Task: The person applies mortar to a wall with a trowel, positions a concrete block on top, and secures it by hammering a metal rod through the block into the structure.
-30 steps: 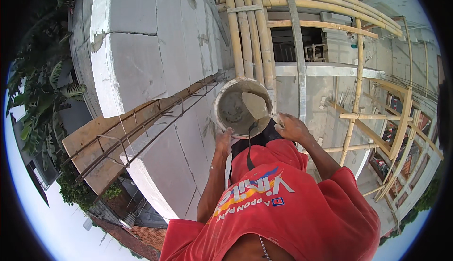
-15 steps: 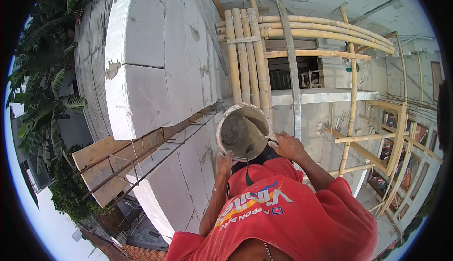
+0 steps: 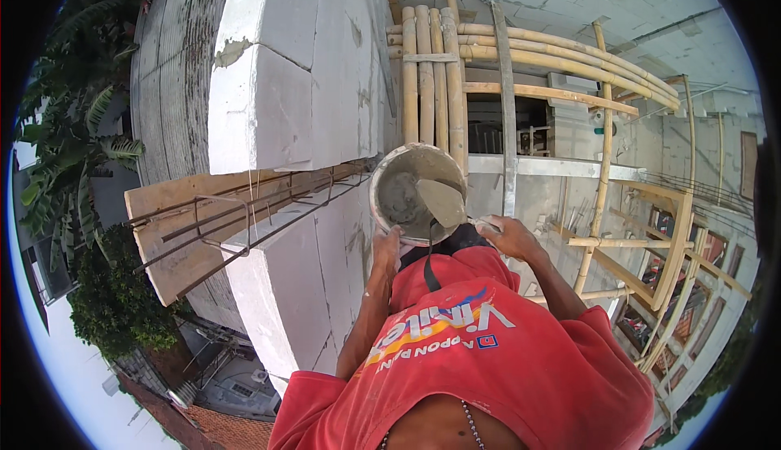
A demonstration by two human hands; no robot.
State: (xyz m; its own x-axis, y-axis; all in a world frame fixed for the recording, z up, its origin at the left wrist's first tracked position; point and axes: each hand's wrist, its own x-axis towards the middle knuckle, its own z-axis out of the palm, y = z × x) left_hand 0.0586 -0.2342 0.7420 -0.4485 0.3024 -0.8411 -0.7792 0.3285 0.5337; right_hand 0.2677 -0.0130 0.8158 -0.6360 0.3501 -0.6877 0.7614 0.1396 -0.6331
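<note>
A round bucket (image 3: 416, 157) smeared with grey mortar is held in front of my body. Wet mortar (image 3: 399, 198) lies inside it. My left hand (image 3: 388, 246) grips the bucket's near left rim, fingers partly hidden behind the wall. My right hand (image 3: 514, 238) is closed around the handle of a trowel, right of the bucket. The trowel's pointed blade (image 3: 442, 203) lies across the bucket's mouth, its broad face turned up and coated with mortar. A dark strap (image 3: 431, 267) hangs between the bucket and my red shirt.
White block walls (image 3: 281, 108) stand to the left, with a steel rebar cage (image 3: 244, 222) and a wooden board (image 3: 175, 263) in the gap between them. Bamboo poles (image 3: 435, 84) form scaffolding ahead, crossed by a grey plank (image 3: 504, 108). Below right are timber frames (image 3: 671, 246).
The trowel blade has turned from steep against the bucket's right inner side to broad face up over the mortar. The view has shifted, so the walls sit further right and higher.
</note>
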